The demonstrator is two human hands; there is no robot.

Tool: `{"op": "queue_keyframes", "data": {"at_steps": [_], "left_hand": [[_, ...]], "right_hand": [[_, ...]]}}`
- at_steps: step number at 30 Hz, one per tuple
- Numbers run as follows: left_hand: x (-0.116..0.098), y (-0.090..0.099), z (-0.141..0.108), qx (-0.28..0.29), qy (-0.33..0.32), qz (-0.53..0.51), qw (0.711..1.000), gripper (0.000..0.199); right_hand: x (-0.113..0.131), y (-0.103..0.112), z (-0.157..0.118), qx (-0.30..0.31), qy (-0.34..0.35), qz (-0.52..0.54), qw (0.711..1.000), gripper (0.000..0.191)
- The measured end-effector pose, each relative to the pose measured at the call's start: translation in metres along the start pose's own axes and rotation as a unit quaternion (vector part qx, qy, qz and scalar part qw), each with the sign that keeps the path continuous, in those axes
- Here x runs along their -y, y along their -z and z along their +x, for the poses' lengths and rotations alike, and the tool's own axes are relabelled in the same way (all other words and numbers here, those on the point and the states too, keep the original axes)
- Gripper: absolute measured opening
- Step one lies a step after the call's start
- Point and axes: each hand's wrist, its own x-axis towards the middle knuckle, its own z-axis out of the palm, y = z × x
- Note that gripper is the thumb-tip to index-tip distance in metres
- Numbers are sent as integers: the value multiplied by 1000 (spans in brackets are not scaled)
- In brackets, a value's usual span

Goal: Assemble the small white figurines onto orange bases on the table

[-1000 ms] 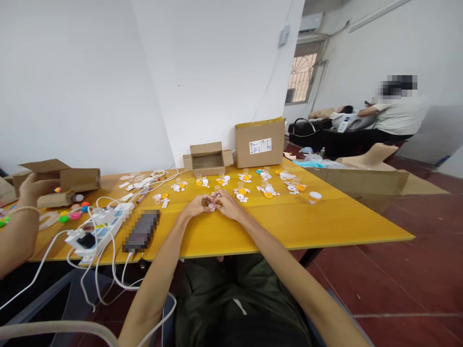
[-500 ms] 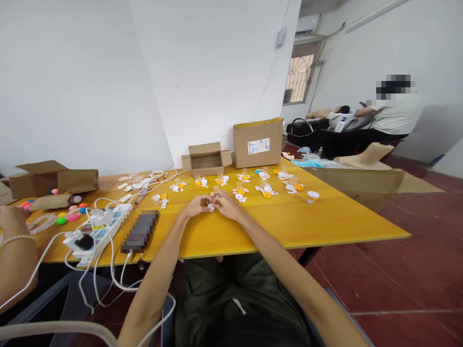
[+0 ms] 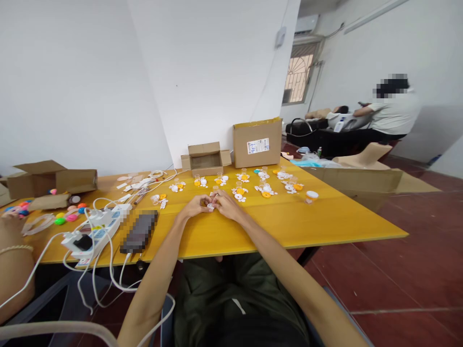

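My left hand [image 3: 197, 206] and my right hand [image 3: 224, 204] meet over the near middle of the table [image 3: 275, 226]. Their fingertips are closed together around a small whitish, partly clear round piece [image 3: 210, 206]. Its exact kind is too small to tell, and fingers cover part of it. Just beyond my hands lies a small pile of white and orange plastic parts [image 3: 239, 194]. Further piles, such as the one with an orange ring [image 3: 266, 194], spread behind and to the right. Small clear cups stand among several of them. A clear jar with a white lid [image 3: 311, 196] stands apart at the right.
A power strip [image 3: 103, 234] with tangled white cables and a phone [image 3: 139, 232] lie left of my arms. Behind stand an open carton [image 3: 206, 160] and a closed carton [image 3: 257, 143]. A co-worker's arm [image 3: 14, 265] rests far left near colourful balls [image 3: 72, 218].
My hands stay together in almost the same place, with only slight finger movement around the small piece. At the far left, the co-worker's hand has shifted a little left and down.
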Motion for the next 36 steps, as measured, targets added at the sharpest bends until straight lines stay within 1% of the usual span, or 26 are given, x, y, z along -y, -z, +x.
{"op": "queue_keyframes", "data": {"at_steps": [4, 8, 12, 17, 20, 23, 27, 31, 36], "left_hand": [[-1, 0, 0, -6, 3, 1, 1000, 25], [0, 1, 0, -8, 6, 4, 1000, 28], [1, 1, 1, -7, 9, 10, 1000, 33], [0, 2, 1, -4, 6, -3, 1000, 33], [0, 2, 0, -2, 0, -10, 1000, 33], [0, 1, 1, 4, -1, -23, 1000, 35], [3, 0, 1, 13, -4, -56, 998, 41], [7, 0, 3, 11, -9, -83, 996, 49], [9, 0, 3, 10, -10, -84, 996, 50]], "right_hand": [[0, 3, 1, -16, 0, 3, 1000, 14], [-2, 9, 2, -30, -10, -20, 999, 17], [-6, 13, 0, -18, -23, -67, 997, 18], [-11, 14, -3, 3, 0, -87, 996, 18], [-7, 14, -2, -3, 21, -84, 996, 17], [3, 15, -1, -14, 46, -76, 996, 13], [17, 15, -1, 9, 64, -77, 995, 11], [23, 11, -1, 34, 61, -83, 994, 12], [19, 6, 2, 27, 50, -81, 995, 13]]}}
